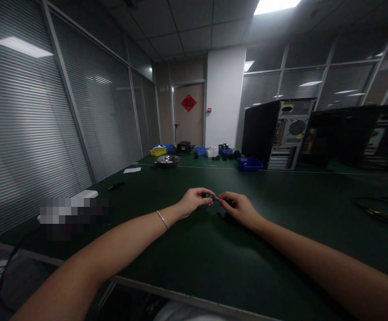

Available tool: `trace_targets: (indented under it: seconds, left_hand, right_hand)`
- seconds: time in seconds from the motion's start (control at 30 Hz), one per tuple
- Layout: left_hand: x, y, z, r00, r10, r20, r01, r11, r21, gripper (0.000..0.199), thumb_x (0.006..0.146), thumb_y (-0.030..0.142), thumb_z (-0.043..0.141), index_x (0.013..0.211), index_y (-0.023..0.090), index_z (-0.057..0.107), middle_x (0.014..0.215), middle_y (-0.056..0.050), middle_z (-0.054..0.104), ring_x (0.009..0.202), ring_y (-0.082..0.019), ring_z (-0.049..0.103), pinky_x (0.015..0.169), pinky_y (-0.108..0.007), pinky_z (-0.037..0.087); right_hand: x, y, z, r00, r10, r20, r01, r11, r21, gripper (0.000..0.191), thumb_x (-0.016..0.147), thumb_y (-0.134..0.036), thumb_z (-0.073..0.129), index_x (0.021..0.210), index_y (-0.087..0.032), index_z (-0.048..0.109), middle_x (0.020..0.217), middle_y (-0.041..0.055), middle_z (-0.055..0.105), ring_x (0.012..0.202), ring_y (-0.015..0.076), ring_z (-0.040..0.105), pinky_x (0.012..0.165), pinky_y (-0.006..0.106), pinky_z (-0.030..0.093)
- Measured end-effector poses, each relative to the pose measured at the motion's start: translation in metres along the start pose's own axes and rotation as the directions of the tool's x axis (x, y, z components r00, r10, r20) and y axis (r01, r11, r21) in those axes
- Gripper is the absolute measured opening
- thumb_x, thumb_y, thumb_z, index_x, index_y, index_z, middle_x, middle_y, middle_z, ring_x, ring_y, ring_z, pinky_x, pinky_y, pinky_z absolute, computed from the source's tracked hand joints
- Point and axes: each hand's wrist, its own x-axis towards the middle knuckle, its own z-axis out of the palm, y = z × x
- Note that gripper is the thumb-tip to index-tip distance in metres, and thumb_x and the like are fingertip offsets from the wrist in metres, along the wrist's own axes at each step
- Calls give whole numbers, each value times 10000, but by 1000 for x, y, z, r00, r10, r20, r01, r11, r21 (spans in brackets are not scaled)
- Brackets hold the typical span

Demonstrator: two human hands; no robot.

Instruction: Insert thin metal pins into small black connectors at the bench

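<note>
My left hand (194, 201) pinches a small green circuit board (209, 196) between thumb and fingertips, just above the green tabletop (167, 263). My right hand (242, 208) is closed around a small screwdriver (231, 203) with a dark handle. Its thin metal shaft points left and meets the board's right end; whether the tip touches a particular part is too small to tell. Both hands are close together over the middle of the table, and the fingers partly cover both things.
A metal bowl (167, 160), a yellow bin (158, 151) and a blue tray (250, 164) stand towards the back. A computer tower (277, 133) rises at the right. Black cables (382, 209) lie near the right edge, a white sheet (132, 170) at the left.
</note>
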Motion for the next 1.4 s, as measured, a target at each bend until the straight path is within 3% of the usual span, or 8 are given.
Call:
trace_targets:
  seconds: [0.27,0.4,0.53,0.67,0.87,1.07,1.23,1.4]
  left_hand:
    - [0,-1,3,997,16,69,-15,1000,-21,363,659,200,695,975,128,531,882,-63,606,814,-158,607,784,-326,453]
    - [0,-4,3,1000,7,16,-5,993,-121,452,636,199,719,990,152,441,878,-52,599,749,-156,631,790,-379,468]
    - [1,-6,2,1000,1,0,-1,995,-101,425,639,190,714,1001,130,499,998,-102,577,742,-143,626,785,-362,474]
    - [1,-3,1,1000,-4,16,5,999,-50,515,673,139,674,1161,167,512,1165,-124,523,834,-133,602,817,-309,444]
    - [-2,1,3,997,19,80,-23,999,49,537,668,106,666,1182,157,521,1179,-130,532,1064,-208,514,925,-349,374]
    - [0,-6,1,992,90,90,-86,995,-43,502,683,85,648,1156,180,508,1221,-132,495,1081,-203,509,924,-362,380]
    - [1,-5,0,991,35,129,-39,999,34,499,692,108,648,1170,149,509,1067,-120,575,1019,-194,540,914,-354,385]
    - [0,-2,3,986,145,87,-160,965,209,401,679,128,660,1074,145,594,1120,-114,546,1009,-197,533,892,-332,401]
  right_hand:
    - [1,3,2,1000,-25,-18,26,997,67,244,839,-331,451,972,-200,607,904,38,645,774,163,577,656,257,436]
    - [1,2,2,998,-62,-7,63,996,71,244,847,-329,447,943,-197,628,889,43,646,774,165,574,669,257,434]
    - [1,1,2,997,-81,17,80,995,53,264,860,-331,430,948,-199,640,858,43,635,752,158,565,671,255,432]
    - [0,0,1,993,-102,53,101,995,19,283,867,-330,424,1016,-218,637,857,45,623,746,158,558,684,262,430]
    - [1,0,1,989,-125,83,124,992,16,289,871,-318,423,1056,-230,626,891,38,621,785,160,560,696,256,423]
    - [1,-1,1,989,-117,89,118,993,-4,294,880,-324,408,1069,-246,620,881,30,622,766,153,561,691,255,422]
    - [1,-2,0,985,-141,104,141,990,12,299,884,-319,400,1081,-246,612,923,33,624,801,156,565,709,252,417]
    - [2,2,3,990,-118,75,120,993,-15,294,878,-347,397,987,-224,641,874,35,631,772,157,562,687,249,411]
